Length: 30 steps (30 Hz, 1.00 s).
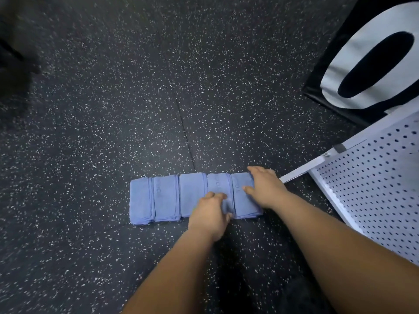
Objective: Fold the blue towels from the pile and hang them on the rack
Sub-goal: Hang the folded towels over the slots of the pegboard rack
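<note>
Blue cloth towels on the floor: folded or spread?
Folded: blue cloth towels lie as compact side-by-side bundles, layered edges showing at their near ends.

A gym, judging by speckled rubber floor (pixel 113 132), numbered black pad (pixel 326 71), perforated white panel (pixel 374 177).
</note>
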Available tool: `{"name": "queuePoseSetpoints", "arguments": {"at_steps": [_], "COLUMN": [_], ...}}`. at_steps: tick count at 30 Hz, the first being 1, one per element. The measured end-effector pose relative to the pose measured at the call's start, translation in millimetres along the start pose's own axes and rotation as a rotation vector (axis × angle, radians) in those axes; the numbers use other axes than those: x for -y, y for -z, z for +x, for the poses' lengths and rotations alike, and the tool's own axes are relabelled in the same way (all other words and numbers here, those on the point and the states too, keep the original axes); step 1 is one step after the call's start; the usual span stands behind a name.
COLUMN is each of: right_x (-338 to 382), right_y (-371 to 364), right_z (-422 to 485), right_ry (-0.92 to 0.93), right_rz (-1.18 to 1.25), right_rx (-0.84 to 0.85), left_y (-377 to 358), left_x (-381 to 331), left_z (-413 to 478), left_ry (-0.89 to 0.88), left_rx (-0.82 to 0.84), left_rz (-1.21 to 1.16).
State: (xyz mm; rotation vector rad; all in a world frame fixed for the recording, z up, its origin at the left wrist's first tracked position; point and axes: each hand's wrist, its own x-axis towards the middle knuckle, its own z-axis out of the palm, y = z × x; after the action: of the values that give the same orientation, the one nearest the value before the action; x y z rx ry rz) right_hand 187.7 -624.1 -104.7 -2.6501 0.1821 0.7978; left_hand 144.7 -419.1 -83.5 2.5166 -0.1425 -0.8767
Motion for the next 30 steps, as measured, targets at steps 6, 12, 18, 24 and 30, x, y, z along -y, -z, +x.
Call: {"name": "queuePoseSetpoints", "arguments": {"at_steps": [6,12,18,24,30], "right_x": [-8,-10,-10,-6,14], "right_y": [-17,-20,-5,34,90], "right_z": [19,21,11,-17,-63], "right_ry": [0.049,0.053,0.011,0.017,0.03], "right_rz": [-0.067,-0.17,-0.08,0.142,0.297], "right_rx": [0.061,0.028,0.045,0.013,-0.142], "left_y": [-9,-19,-20,-3,31], "left_x": [5,-2,-12,-30,-57], "left_z": [12,17,17,8,-17], "left_ry": [-0.004,-0.027,-0.039,-0.083,-0.197], "left_rx": [-0.017,-0.018,-0.031,-0.096,-0.201], "left_rz": [0.004,0.023,0.013,-0.071,-0.228]}}
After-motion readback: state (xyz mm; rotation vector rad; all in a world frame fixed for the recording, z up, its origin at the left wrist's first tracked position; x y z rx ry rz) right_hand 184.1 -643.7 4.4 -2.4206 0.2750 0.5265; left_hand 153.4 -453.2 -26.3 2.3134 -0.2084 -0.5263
